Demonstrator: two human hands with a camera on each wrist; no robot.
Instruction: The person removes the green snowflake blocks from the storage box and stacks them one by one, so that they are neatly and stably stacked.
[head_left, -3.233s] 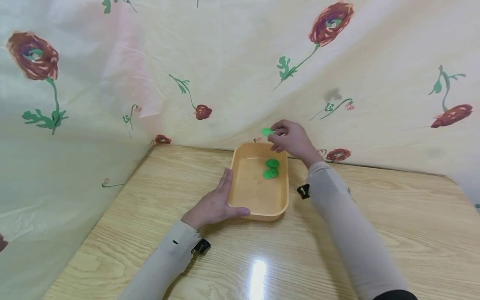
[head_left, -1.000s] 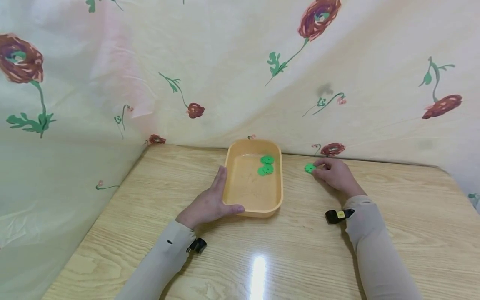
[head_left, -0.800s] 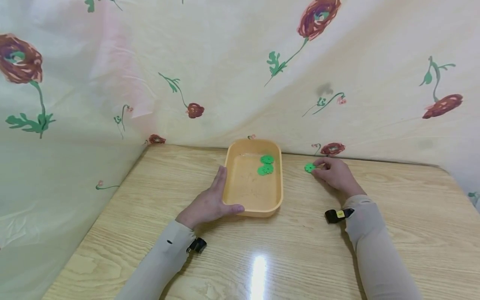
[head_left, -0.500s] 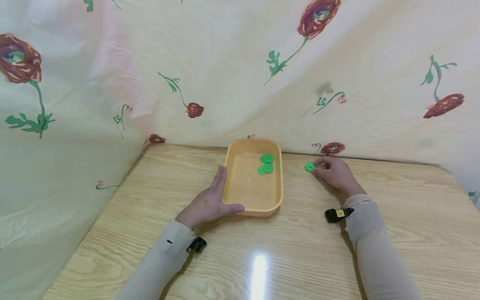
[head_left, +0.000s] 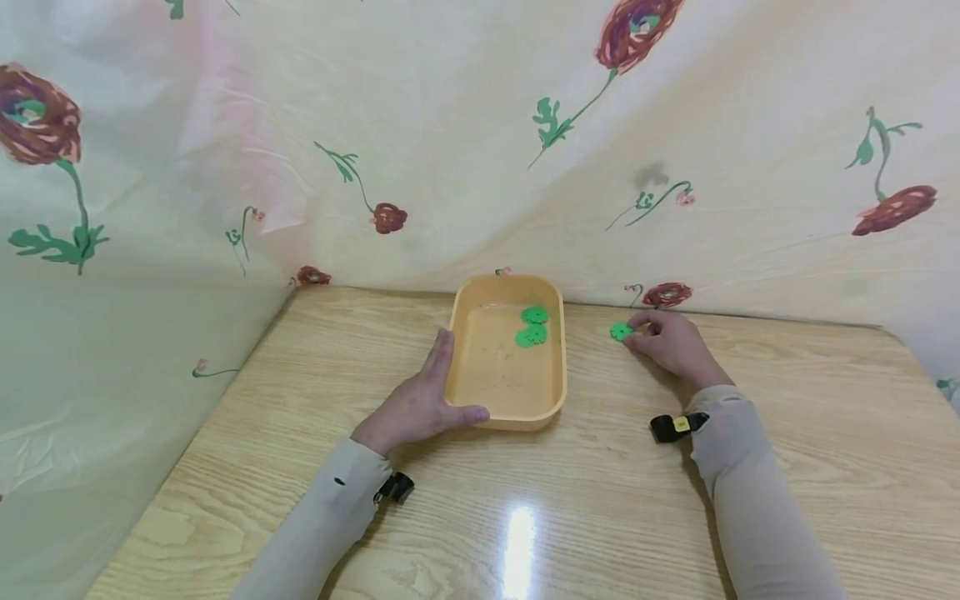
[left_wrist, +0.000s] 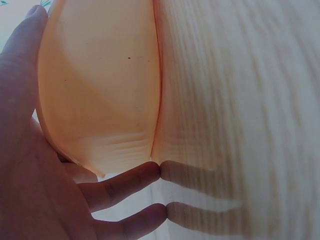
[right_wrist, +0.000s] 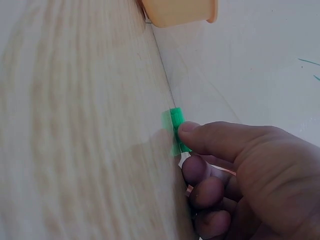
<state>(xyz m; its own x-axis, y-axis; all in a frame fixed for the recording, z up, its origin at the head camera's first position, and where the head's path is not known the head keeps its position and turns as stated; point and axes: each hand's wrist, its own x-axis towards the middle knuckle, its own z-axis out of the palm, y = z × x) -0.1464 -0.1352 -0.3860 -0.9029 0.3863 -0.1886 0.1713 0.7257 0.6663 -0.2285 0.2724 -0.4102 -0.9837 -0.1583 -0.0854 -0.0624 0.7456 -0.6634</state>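
My left hand (head_left: pixel 415 410) rests against the near left corner of a pale orange plastic tray (head_left: pixel 497 377), its fingers straight along the side and its thumb on the near rim. In the left wrist view two fingertips (left_wrist: pixel 150 170) come down to the tabletop beside the tray wall. To the tray's right, my right hand (head_left: pixel 675 343) pinches a small green notched plastic disc (head_left: pixel 619 332) between thumb and fingers. The right wrist view has this disc (right_wrist: pixel 177 120) edge-on, low at the table surface. More green discs (head_left: pixel 534 315) of that kind lie partly overlapping inside the tray.
A wood-grain table (head_left: pixel 315 358) carries the tray near its back edge. Behind and to the left hangs a pale sheet (head_left: pixel 465 167) printed with red flowers. Black straps with small devices sit on both wrists.
Over about three seconds, my right hand has carried the green disc from above the tray's back right corner down to the table at its right. In the last second both hands stay put.
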